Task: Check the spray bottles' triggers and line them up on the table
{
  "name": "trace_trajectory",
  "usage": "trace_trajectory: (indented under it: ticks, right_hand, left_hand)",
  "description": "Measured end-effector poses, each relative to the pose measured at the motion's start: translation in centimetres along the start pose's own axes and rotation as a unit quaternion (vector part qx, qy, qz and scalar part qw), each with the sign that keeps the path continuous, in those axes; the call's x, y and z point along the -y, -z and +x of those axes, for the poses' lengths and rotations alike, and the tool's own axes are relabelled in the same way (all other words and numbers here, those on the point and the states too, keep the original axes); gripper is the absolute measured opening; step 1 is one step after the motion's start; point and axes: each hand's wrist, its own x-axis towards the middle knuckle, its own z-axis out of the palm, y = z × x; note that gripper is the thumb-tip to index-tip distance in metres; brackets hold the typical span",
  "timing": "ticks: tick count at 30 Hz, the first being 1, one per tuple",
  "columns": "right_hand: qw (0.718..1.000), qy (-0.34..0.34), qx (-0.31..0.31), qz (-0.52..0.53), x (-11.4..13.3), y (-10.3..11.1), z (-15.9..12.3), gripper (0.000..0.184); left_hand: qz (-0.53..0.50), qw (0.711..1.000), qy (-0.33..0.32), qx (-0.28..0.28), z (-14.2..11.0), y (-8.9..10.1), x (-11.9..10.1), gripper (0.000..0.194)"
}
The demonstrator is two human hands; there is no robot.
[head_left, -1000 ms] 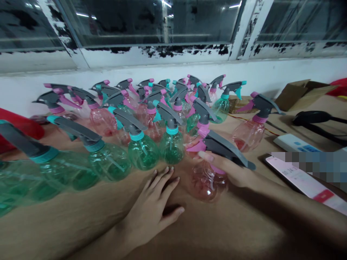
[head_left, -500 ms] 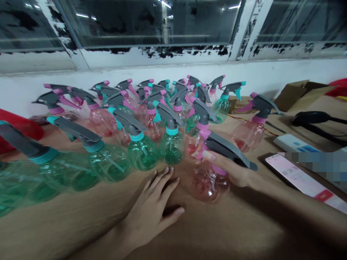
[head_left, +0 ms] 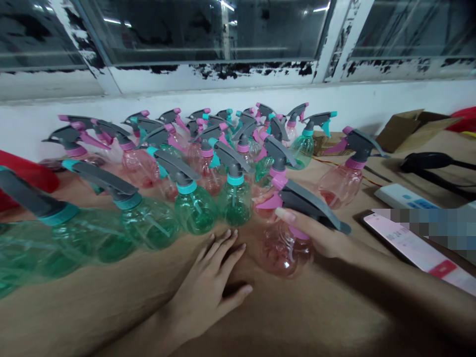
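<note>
My right hand [head_left: 323,230] is wrapped round the neck of a pink spray bottle [head_left: 284,253] with a grey head and a pink trigger. The thumb lies along the near side of the head, and fingertips show by the trigger [head_left: 270,202]; the rest of the fingers are hidden behind it. This bottle stands upright on the brown tabletop [head_left: 148,317]. To its left my left hand [head_left: 208,287] lies flat on the table, fingers stretched and holding nothing. Just beyond those fingertips stand a green spray bottle [head_left: 234,203] and another green spray bottle [head_left: 195,210].
Several more pink and green spray bottles crowd toward the wall. A lone pink spray bottle [head_left: 340,186] stands at right. Nearby lie a phone [head_left: 409,243], a white box-like object [head_left: 403,198], a black strap-like item [head_left: 427,161] and an open cardboard box [head_left: 412,131]. Something red [head_left: 26,178] is at left.
The trigger of the held pink spray bottle has swung outward to the left, away from the neck. My left hand stays in the same place.
</note>
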Motion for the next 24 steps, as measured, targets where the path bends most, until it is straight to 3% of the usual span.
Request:
trace_trajectory:
  ticks: [9, 24]
  right_hand:
    - [0.999, -0.04, 0.018, 0.009, -0.2, 0.3, -0.3, 0.023]
    - [1.0, -0.018, -0.004, 0.009, -1.1, 0.3, -0.2, 0.015]
  left_hand:
    - [-0.007, 1.0, -0.001, 0.002, -0.1, -0.1, 0.0, 0.057]
    - [0.002, 1.0, -0.003, 0.005, 0.0, -0.1, 0.0, 0.057]
